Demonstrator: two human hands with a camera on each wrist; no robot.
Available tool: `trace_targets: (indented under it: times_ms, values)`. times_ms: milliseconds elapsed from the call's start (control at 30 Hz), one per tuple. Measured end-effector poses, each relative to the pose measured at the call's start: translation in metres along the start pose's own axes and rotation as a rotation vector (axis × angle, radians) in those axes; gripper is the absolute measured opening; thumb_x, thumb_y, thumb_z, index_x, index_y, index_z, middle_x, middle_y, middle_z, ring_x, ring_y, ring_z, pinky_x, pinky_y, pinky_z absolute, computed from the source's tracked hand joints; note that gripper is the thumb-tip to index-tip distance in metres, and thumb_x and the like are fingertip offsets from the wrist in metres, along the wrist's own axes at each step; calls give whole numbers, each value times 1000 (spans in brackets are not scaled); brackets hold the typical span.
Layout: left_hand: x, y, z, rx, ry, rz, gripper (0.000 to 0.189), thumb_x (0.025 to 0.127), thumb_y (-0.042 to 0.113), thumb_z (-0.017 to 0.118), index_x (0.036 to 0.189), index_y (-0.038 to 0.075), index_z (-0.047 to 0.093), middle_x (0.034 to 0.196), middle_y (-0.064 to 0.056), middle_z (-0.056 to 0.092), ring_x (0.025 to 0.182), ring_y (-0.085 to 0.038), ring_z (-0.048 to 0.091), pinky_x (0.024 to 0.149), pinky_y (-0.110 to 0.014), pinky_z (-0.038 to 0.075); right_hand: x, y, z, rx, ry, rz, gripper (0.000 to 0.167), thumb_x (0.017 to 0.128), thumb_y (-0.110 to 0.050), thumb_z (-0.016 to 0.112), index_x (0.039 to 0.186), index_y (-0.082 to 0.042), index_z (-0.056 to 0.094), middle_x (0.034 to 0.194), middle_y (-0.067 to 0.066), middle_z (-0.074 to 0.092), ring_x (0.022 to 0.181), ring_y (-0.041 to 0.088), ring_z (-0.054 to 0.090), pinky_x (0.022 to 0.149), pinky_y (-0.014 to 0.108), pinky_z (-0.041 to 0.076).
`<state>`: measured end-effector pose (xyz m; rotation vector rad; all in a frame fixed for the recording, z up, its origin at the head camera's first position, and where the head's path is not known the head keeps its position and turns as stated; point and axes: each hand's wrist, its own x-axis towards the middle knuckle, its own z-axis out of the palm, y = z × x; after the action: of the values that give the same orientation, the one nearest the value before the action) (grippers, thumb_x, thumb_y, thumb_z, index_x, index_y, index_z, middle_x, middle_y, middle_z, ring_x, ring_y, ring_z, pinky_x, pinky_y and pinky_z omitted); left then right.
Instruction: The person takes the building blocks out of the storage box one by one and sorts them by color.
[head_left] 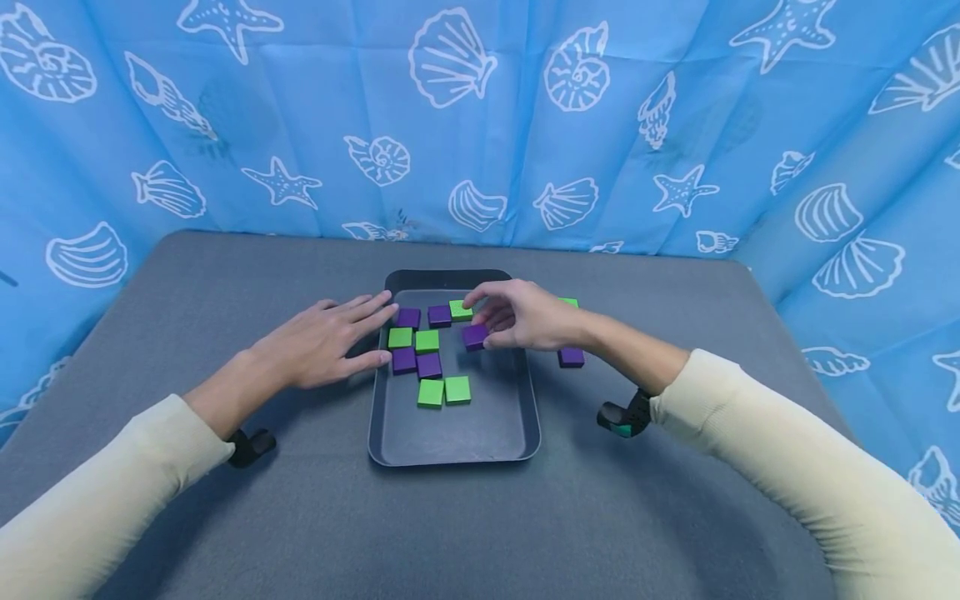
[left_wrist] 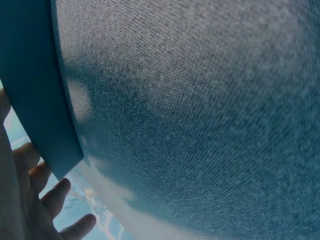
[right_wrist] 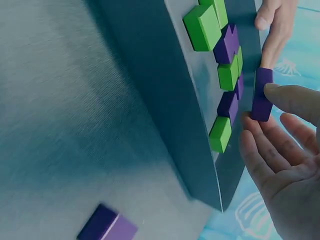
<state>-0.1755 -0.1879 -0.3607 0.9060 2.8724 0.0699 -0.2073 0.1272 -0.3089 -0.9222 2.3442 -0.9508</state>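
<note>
My right hand (head_left: 528,317) pinches a purple square block (head_left: 475,337) over the dark grey tray (head_left: 457,437). In the right wrist view the thumb presses one face of that purple block (right_wrist: 263,97), the fingertips behind it. Flat and spread, my left hand (head_left: 322,340) lies at the tray's left rim, its fingertips near the blocks there; the left wrist view shows the fingers (left_wrist: 54,199) by the tray's outer wall (left_wrist: 37,95). Green blocks (head_left: 457,390) and purple blocks (head_left: 429,365) sit in loose rows toward the tray's left and far side.
Right of the tray, partly behind my right forearm, a purple block (head_left: 572,357) and a green block (head_left: 568,302) lie on the grey cloth-covered table (head_left: 315,517). A blue curtain (head_left: 480,125) with white shells hangs behind the table.
</note>
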Motion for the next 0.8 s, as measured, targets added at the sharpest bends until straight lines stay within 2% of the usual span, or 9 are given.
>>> trace_targets:
  times_ms: [133,267,533,800]
  values:
    - [-1,0,0,6,8,14,80,99,63,41,159,14,23,165,-12,18,148,-35,25,111,-64,29,-20,5,-10,-15,27,-14,51,85,3,73,133,-2,56,116,11,68,109,23,65,96,39,53]
    - [0,0,0,14,6,10,80,99,64,41,159,14,23,165,-12,18,148,-35,24,111,-65,28,-36,15,-19,-16,61,8,51,85,3,74,132,-3,57,117,10,68,109,24,65,97,41,52]
    - [0,-1,0,22,3,16,80,99,66,39,159,15,23,165,-11,18,149,-33,23,111,-64,28,-66,44,-30,-7,136,-16,46,87,4,72,131,4,56,121,19,66,112,33,65,97,46,52]
    - [0,0,-2,25,-2,17,80,99,66,39,159,16,23,165,-11,18,149,-33,23,111,-65,27,-92,69,-37,-18,193,1,46,85,6,73,128,7,57,120,20,67,111,33,65,96,47,51]
